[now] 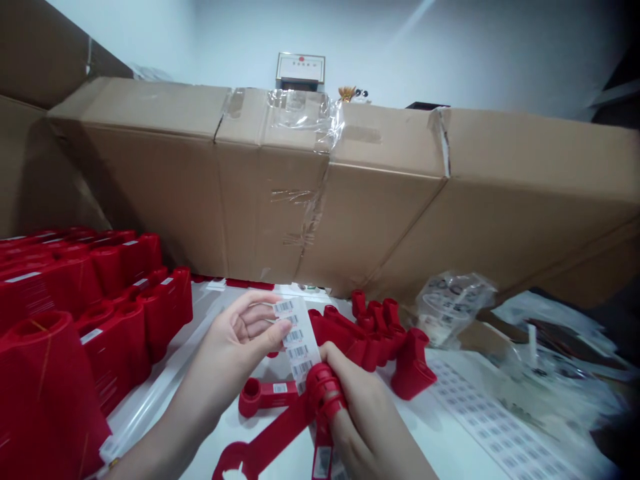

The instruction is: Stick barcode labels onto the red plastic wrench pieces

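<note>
Left hand (pixel 250 330) and right hand (pixel 345 400) at work above a white table (pixel 437 430). Left: thumb laid on the face of a label strip (pixel 306 333) near its upper end, fingers curled, pinching the strip's left edge. Right: closed around a red strap (pixel 280 430), its thumb beside the strip's lower part; whether the strap's red loops encircle the fingers cannot be told. The strip stands tilted between the hands, printed with a column of barcodes; the strap slants down and leftward to a wide, curled end.

Just behind the strap, a red piece (pixel 267 396) bearing a barcode label lies on the table. Beyond the right hand is a cluster of red rolls (pixel 370 333); at far left, larger red bundles (pixel 45 280) are stacked in rows. Right side: a sheet of barcode labels (pixel 495 420) and, farther back, a clear plastic bag (pixel 453 300). Cardboard (pixel 270 213) spans the background.
</note>
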Demonstrator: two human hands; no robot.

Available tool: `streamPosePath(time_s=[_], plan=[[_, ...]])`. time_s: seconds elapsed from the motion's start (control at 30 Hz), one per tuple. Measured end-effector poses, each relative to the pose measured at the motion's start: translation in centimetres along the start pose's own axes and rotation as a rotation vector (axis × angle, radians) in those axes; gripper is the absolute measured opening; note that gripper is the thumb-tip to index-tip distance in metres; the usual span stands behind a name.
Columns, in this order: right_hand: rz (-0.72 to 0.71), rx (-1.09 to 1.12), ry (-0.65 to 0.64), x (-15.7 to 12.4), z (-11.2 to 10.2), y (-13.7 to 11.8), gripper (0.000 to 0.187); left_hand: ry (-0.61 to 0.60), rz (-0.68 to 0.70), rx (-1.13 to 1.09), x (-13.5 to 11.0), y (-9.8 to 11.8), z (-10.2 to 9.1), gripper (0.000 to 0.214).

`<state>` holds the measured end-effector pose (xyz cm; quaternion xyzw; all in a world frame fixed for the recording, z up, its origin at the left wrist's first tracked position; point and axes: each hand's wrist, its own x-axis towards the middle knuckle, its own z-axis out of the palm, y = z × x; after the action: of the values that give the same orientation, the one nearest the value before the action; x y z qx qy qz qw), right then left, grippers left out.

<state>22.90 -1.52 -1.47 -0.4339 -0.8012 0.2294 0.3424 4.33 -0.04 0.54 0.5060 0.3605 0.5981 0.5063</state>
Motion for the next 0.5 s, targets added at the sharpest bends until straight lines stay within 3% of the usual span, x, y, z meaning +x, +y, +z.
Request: streamPosePath(time_s=[0.1, 0.33, 0.5], plan=[[-0.016, -0.047, 0.03, 0.1, 0.2, 0.2, 0.018, 0.033, 0.062, 0.082, 0.0, 0.0, -0.1, 0.016], [-0.06, -0.236, 0.099, 0.1, 0.6, 0.4, 0.015, 0.072, 0.088, 0.151, 0.0, 0.3, 0.0, 0.018], [0.065, -0.122, 0.11, 0.8, -0.3, 0.1, 0.017, 0.033, 0.038, 0.163, -0.8, 1.2, 0.2, 0.024]])
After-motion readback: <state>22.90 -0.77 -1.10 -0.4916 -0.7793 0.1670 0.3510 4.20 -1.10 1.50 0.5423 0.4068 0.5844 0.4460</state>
